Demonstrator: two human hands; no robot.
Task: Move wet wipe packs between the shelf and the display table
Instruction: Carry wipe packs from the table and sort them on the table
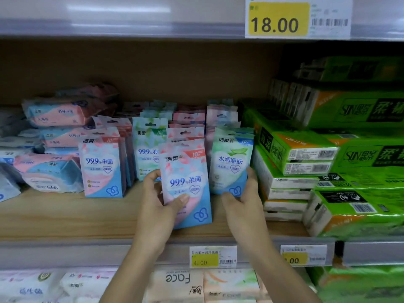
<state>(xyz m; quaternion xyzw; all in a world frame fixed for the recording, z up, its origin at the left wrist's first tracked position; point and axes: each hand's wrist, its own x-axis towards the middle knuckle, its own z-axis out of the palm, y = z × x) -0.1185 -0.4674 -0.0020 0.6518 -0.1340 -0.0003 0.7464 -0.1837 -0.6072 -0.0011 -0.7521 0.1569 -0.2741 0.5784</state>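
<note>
Head view: the left hand [157, 206] grips a pink-and-blue wet wipe pack [185, 184], thumb pressed on its lower front and fingers curled behind its left edge. The pack is upright, tilted slightly, near the front edge of the wooden shelf [65, 215]; whether its bottom touches the board cannot be told. Just beside it, the right hand [242, 206] holds a green-and-blue wet wipe pack [231, 162], with fingers curled along its right edge and the thumb at its lower corner. This pack stands upright at the head of its row, farther back on the shelf.

Behind the held packs stand more rows of small packs: a teal pack [148, 149] and, to the left, another pink-and-blue upright pack [100, 165]. Toward the left end of the shelf, larger flat wipe packs [59, 114] lie stacked. Green tissue bundles [349, 149] fill the right end, touching the green-and-blue pack's row. Two price tags [213, 256] sit on the front rail, and a yellow 18.00 tag [277, 18] is on the rail above. Below, tissue packs marked Face [177, 281] show.
</note>
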